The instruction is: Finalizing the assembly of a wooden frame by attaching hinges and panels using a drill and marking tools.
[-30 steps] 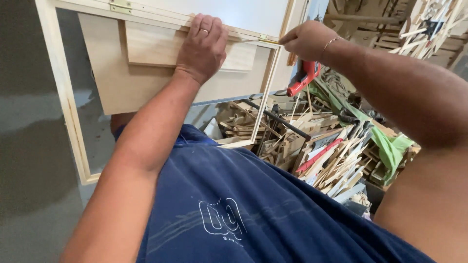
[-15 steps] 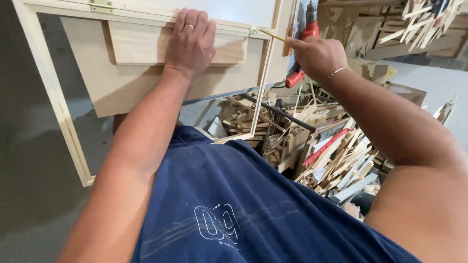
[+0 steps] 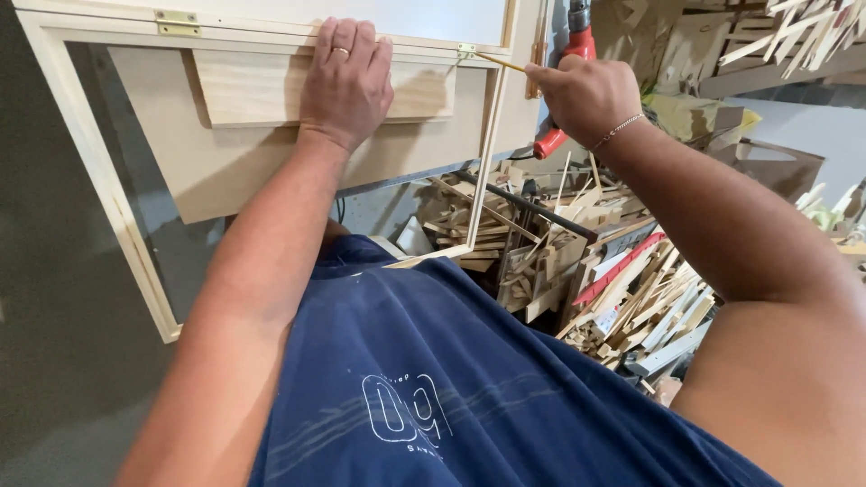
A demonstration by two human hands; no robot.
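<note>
My left hand [image 3: 347,86] lies flat, fingers together, on a small light wooden block [image 3: 253,86] and presses it against a larger plywood panel [image 3: 271,167]. A pale wooden frame [image 3: 108,207] with brass hinges [image 3: 176,22] surrounds the panel. My right hand [image 3: 582,95] grips a thin yellow pencil [image 3: 498,61] whose tip points at the hinge [image 3: 465,51] on the frame's right corner. The ring finger of the left hand bears a ring; a thin bracelet circles the right wrist.
A red-handled tool [image 3: 564,90] hangs behind my right hand. A heap of wood offcuts and sticks [image 3: 577,271] fills the area at lower right. More wood scraps [image 3: 794,36] sit on shelves at upper right. Grey floor [image 3: 54,361] lies to the left.
The view has shifted, so the frame sits lower. My right hand has dropped from the frame's top corner and now aims the pencil at the right hinge. The left hand still presses the block.
</note>
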